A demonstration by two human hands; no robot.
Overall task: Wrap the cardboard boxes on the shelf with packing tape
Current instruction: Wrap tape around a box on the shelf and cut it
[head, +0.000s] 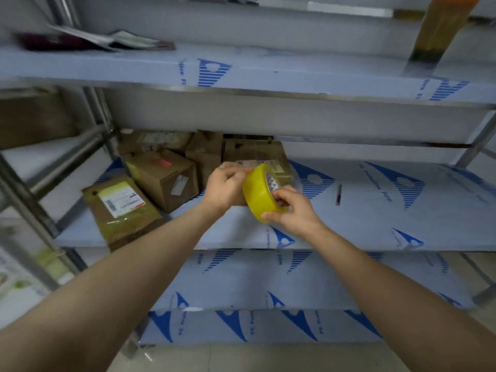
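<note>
**Both hands on the tape, boxes waiting on the shelf**

Head view: The person held a roll of yellow tape (261, 193) up in front of the middle shelf (375, 210), just to the right of the boxes. The right hand (292, 208) grasped the roll from its lower right side, with the thumb on the outer band and the fingers curled into the core. The left hand (225, 186) pinched at the roll's upper edge with thumb and forefinger, and its other fingers were curled in. Whether a loose end of tape had been lifted could not be told.

The cardboard boxes (163, 178) stood bunched at the left end of that shelf. One with a red sticker sat tilted at the front, with more packed close behind it against the back. A flat brown parcel (120, 210) with a white label lay at the shelf's front left corner, just beside them. A thin dark pen (338, 194) lay alone on the shelf, to the right of the hands.

The shelves wore pale film with blue triangle marks. On the shelf above (268, 73), blurred papers (107, 40) lay at the left and a yellowish bottle (440, 28) stood at the right.
</note>
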